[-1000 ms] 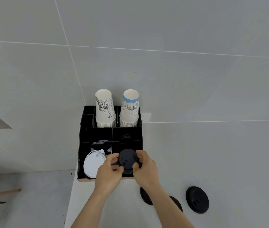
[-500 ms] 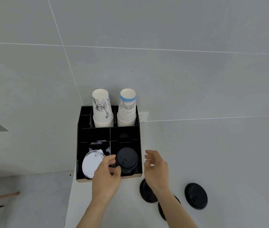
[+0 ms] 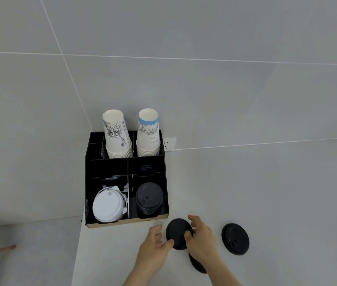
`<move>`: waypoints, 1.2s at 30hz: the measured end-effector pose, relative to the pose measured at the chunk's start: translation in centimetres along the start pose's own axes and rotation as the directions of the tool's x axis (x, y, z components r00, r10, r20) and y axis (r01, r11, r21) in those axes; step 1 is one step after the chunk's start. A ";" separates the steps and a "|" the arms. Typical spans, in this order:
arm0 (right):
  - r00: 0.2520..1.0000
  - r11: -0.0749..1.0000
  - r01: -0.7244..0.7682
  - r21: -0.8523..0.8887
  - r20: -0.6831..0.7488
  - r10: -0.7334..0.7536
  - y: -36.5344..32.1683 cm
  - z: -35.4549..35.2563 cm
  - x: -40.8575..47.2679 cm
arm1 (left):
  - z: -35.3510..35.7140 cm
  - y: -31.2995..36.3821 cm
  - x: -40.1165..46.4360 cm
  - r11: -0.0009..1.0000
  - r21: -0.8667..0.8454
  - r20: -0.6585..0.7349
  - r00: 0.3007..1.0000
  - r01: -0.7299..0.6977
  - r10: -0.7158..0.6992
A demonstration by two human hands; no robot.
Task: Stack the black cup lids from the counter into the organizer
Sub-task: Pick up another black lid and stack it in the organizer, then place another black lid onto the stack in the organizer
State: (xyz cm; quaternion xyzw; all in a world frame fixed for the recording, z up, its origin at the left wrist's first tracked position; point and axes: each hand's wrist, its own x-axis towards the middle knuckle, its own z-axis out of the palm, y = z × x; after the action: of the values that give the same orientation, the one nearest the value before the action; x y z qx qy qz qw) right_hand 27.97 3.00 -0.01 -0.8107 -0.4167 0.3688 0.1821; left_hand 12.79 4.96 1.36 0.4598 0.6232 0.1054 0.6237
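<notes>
The black organizer (image 3: 126,222) stands at the counter's back left. Its front right compartment holds a stack of black lids (image 3: 149,200). Just in front of it, a loose black lid (image 3: 176,231) is pinched between the thumb and fingers of my right hand (image 3: 201,240). My left hand (image 3: 154,244) is beside that lid with its fingers apart, the thumb tip at the lid's left edge. A second black lid (image 3: 235,238) lies flat to the right. A third black lid (image 3: 197,265) is mostly hidden under my right wrist.
White lids (image 3: 107,207) fill the front left compartment. Two stacks of paper cups (image 3: 117,139) (image 3: 148,134) stand in the back row. A wall socket (image 3: 169,143) is behind the organizer. The counter's left edge drops off near the organizer's left side.
Both hands have left the lid stack in the organizer and come back down to the counter. My right hand has closed on a loose lid there.
</notes>
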 end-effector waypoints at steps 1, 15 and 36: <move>1.000 1.000 -0.001 0.002 0.007 0.001 0.0 0.0 -0.1 | 0.3 0.0 0.0 1.000 -0.014 0.016 1.000 0.004 -0.003; 0.965 0.984 0.169 0.060 -0.212 -0.153 -3.4 -1.2 -0.9 | -1.5 1.7 -3.3 0.965 -0.097 -0.191 0.956 -0.244 0.223; 0.937 0.935 0.334 0.114 -0.145 -0.317 -11.0 0.4 2.5 | -7.8 5.9 0.5 0.940 -0.065 -0.314 0.901 -0.335 0.299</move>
State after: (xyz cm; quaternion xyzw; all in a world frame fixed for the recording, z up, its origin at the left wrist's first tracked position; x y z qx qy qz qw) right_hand 22.65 11.44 5.27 -0.7371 -0.5070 0.3101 0.3216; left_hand 8.70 12.03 6.78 0.4963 0.6199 0.3106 0.5224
